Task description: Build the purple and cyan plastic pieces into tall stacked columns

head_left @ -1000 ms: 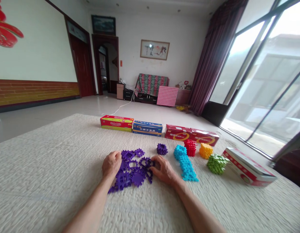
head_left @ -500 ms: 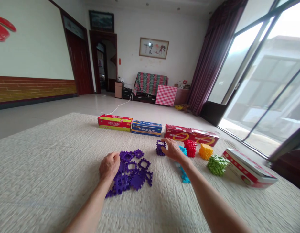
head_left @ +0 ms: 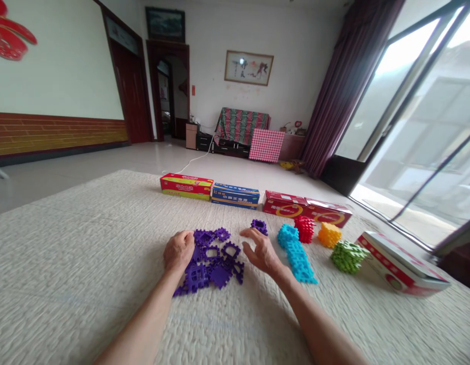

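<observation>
On cream ribbed cover [head_left: 79, 253], before pale wall [head_left: 208, 71]: purple pieces [head_left: 220, 274] between two hands

Noted at left hand [head_left: 179, 251]: fingers curled, tips at left edge of purple pieces; cannot tell of anything pinched there. Noted at right hand [head_left: 261, 251]: thumb and fingers spread apart, nothing visible between; contact with purple block [head_left: 259, 223] just beyond not decidable.

Located purple pieces on near side of blue box [head_left: 235, 198], slightly to its left, lying flat, several overlapping. Located purple block also on near side, off blue box's right end.

Handling, as judged: brace lightly with left fingertips; pinch one piece by its rim with right thumb and forefinger; lift straight up, so as not to hook toothed edges on neighbours.

Axes: read most pieces as near-square, without clear long axis, teeth outward, set at mixed angles. Read whole spread as slanting from near left to far right; uncertain, given foreshortening.

Farther out, relative to blue box: to left, red-and-yellow box [head_left: 186, 188], end close beside; to right, dark red boxes [head_left: 284, 205]; to near right, cyan strip [head_left: 299, 258], red block [head_left: 304, 230], yellow block [head_left: 329, 234], green block [head_left: 349, 257], then white-and-red box [head_left: 404, 268].
</observation>
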Available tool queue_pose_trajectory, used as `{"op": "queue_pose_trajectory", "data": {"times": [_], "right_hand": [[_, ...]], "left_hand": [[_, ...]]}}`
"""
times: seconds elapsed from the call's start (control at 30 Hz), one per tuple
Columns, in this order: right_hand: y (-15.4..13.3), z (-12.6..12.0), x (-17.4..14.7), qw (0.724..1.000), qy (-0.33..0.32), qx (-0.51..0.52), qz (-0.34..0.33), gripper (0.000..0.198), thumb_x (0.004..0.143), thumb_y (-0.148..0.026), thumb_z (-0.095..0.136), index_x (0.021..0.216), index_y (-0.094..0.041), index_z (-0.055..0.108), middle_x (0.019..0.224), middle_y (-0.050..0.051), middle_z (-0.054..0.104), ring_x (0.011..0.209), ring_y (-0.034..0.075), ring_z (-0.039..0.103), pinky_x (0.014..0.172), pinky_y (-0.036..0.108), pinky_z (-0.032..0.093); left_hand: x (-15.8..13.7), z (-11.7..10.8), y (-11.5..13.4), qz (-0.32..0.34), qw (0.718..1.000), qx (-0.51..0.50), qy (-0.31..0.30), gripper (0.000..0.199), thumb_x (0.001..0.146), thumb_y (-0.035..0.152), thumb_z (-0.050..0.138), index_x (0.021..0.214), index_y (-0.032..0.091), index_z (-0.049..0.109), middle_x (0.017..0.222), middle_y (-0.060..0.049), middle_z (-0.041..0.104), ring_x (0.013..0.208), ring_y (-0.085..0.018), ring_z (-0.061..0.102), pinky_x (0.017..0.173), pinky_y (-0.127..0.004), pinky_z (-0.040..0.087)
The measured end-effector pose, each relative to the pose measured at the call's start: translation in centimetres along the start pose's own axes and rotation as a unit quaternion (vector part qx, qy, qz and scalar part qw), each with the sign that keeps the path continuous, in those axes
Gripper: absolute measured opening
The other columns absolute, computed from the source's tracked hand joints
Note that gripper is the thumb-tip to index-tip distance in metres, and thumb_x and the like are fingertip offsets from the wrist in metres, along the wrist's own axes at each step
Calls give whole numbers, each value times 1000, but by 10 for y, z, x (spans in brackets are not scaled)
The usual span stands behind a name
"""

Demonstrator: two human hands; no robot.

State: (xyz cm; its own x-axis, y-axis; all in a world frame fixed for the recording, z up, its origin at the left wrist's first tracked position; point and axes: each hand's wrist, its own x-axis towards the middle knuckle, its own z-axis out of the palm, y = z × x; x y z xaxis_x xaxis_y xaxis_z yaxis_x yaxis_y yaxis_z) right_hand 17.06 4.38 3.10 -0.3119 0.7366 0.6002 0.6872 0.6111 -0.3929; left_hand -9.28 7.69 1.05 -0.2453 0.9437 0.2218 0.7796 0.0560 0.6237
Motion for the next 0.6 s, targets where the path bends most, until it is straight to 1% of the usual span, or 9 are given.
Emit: {"op": "queue_pose_trajectory", "data": {"times": [0.13, 0.27, 0.43, 0.53, 0.6], "right_hand": [[-18, 21, -13, 998, -50, -3, 49, 28, 85, -24, 56, 113, -20, 56, 108, 11, 65, 101, 23, 62, 91, 40, 49], [-19, 26, -17, 995, -72, -24, 59, 34, 83, -30, 63, 114, -20, 56, 113, 11, 63, 107, 25, 59, 97, 44, 45], [-17, 27, -18, 996, -71, -15, 45, 33, 84, -30, 62, 115, -21, 55, 113, 10, 63, 107, 24, 58, 98, 43, 45], [-17, 28, -18, 998, -52, -7, 42, 37, 82, -26, 62, 117, -20, 54, 113, 11, 62, 107, 25, 59, 96, 42, 46], [-17, 29, -18, 998, -34, -1, 46, 38, 80, -22, 61, 117, -20, 54, 112, 11, 61, 102, 24, 60, 91, 40, 49]], "left_hand": [[0, 0, -1, 7, 1000, 1, 2, 32, 91, 32, 44, 97, 22, 74, 103, -8, 74, 91, -22, 65, 74, -27, 40], [0, 1, -1, 7, 1000, -1, 3, 32, 91, 32, 44, 97, 24, 74, 103, -7, 74, 92, -21, 65, 73, -26, 41], [-1, 3, 0, 26, 1000, 0, -11, 30, 91, 30, 46, 97, 25, 75, 105, -6, 74, 95, -20, 64, 77, -26, 42], [-1, 5, 0, 60, 997, -20, -35, 29, 91, 29, 47, 97, 25, 75, 108, -4, 74, 100, -20, 64, 82, -25, 43], [-1, 5, 1, 77, 995, -36, -49, 28, 90, 27, 48, 99, 25, 74, 110, -2, 73, 103, -19, 64, 85, -25, 43]]}}
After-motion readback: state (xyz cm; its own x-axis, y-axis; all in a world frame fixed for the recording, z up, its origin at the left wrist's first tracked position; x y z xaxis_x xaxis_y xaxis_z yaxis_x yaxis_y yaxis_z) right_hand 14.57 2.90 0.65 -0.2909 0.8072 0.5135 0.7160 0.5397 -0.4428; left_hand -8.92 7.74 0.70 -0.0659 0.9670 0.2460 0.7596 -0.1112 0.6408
